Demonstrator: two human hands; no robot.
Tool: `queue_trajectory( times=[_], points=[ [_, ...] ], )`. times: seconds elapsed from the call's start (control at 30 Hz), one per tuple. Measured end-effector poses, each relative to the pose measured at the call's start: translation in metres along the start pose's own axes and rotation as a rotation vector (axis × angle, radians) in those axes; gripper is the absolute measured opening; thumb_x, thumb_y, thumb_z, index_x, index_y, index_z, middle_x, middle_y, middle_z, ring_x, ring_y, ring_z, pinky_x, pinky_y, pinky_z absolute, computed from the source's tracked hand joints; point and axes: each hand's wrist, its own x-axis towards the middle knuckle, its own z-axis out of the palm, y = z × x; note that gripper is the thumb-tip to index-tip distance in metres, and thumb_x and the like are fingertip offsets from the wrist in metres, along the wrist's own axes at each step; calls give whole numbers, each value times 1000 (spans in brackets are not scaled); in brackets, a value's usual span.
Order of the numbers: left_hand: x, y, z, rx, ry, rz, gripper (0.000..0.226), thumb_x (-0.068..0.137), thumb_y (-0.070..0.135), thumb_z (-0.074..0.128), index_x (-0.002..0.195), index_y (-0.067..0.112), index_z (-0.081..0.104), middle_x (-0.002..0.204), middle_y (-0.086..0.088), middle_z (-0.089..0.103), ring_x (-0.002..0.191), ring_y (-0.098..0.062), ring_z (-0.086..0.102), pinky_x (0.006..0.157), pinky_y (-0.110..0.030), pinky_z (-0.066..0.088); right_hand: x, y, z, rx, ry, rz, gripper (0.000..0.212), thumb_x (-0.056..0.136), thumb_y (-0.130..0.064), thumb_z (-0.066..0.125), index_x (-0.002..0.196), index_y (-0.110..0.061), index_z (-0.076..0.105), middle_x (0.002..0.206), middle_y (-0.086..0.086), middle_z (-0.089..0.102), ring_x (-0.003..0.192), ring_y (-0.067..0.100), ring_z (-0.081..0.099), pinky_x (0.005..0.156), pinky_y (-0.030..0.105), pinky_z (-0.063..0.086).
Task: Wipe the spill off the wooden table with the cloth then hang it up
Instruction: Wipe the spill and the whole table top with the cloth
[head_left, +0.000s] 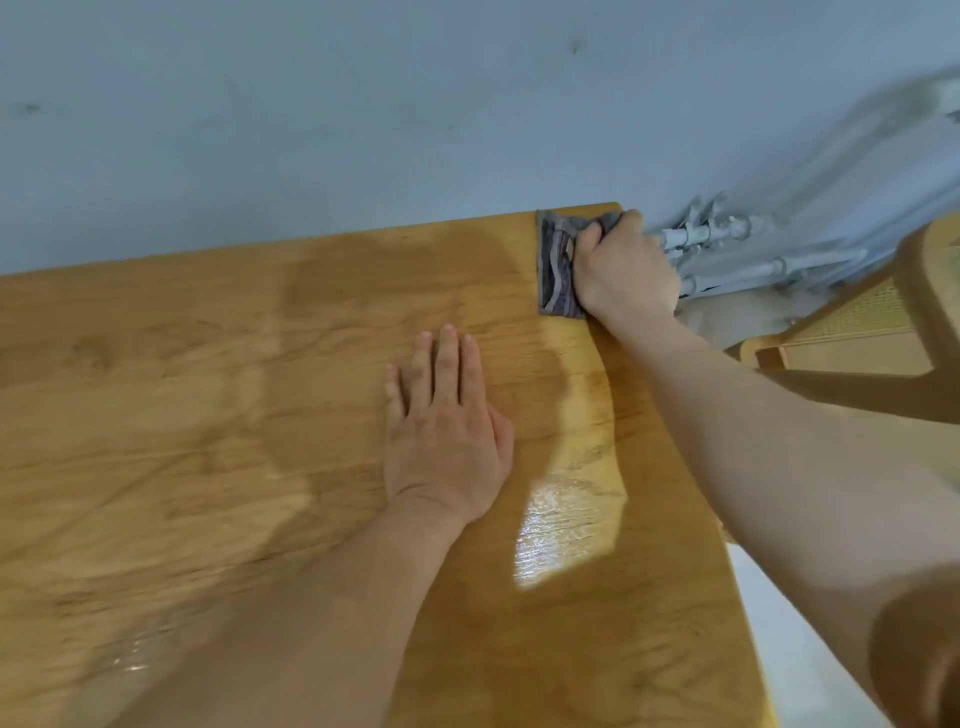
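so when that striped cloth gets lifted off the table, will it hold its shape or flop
Probably floppy: the cloth bunches and creases under the right hand. Likely damp and a bit heavier, given the wet sheen on the table.

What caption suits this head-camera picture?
The right hand grips the cloth at the far corner of the wooden table; the left hand rests flat.
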Motion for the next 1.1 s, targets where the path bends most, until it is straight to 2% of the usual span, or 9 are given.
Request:
queue_trajectory(
  times=[0.13,0.23,0.43,0.57,0.63,0.73,0.83,1.0,1.1],
  points=[
    [8,-5,2,15,-6,6,65,92,37,15,151,11,4,160,-7,0,147,-24,-7,118,-50,2,22,-11,5,20,4,10,53,100,-47,26,126,-5,44,126,20,56,112,40,54,77,42,37],
    [-3,-4,4,14,-4,10,65,93,37,16,151,12,5,160,-5,2,147,-22,-5,118,-49,2,2,1,3,-14,17,-39,55,100,-51,28,124,-4,44,122,20,58,110,40,56,72,39,33],
    [-1,-5,3,22,5,12,63,94,34,18,152,13,7,161,-3,4,147,-22,-3,118,-48,2,-88,66,-11,21,-50,-5,52,100,-53,30,111,-5,47,106,23,64,97,42,62,69,41,38],
    [-11,6,3,7,-12,-3,63,94,30,22,152,10,7,160,-6,3,147,-25,-2,118,-48,3,-154,106,-17,41,-59,47,42,101,-50,31,98,-10,42,95,22,65,88,40,63,64,39,37],
    [-12,21,5,-20,-32,44,63,94,32,19,152,11,6,161,-5,1,147,-23,-4,118,-47,2,-178,115,-17,47,-51,78,41,100,-50,30,102,-11,43,100,18,63,89,39,62,65,42,39],
    [-25,59,12,-46,-34,198,70,87,37,11,151,11,11,160,-5,6,147,-22,0,118,-46,1,-200,120,-15,-26,-13,74,46,100,-49,29,126,-13,43,115,12,59,98,37,61,69,42,43],
    [-34,77,20,-39,-3,186,71,86,37,12,151,10,16,160,-6,11,147,-23,3,117,-45,-1,-198,120,-15,-38,8,75,43,101,-46,27,126,-15,43,115,9,59,97,35,62,64,38,38],
    [-26,74,22,-44,13,177,68,88,36,17,151,10,18,159,-6,13,147,-23,5,118,-46,2,-145,101,-12,94,16,24,35,103,-40,31,104,-10,49,98,16,65,85,39,62,60,37,35],
    [-31,78,21,-62,9,172,66,90,37,17,150,9,19,159,-7,14,147,-23,6,118,-47,4,-97,73,-7,110,23,-26,36,104,-39,29,107,-9,48,103,12,64,87,36,62,62,37,37]
  ],
)
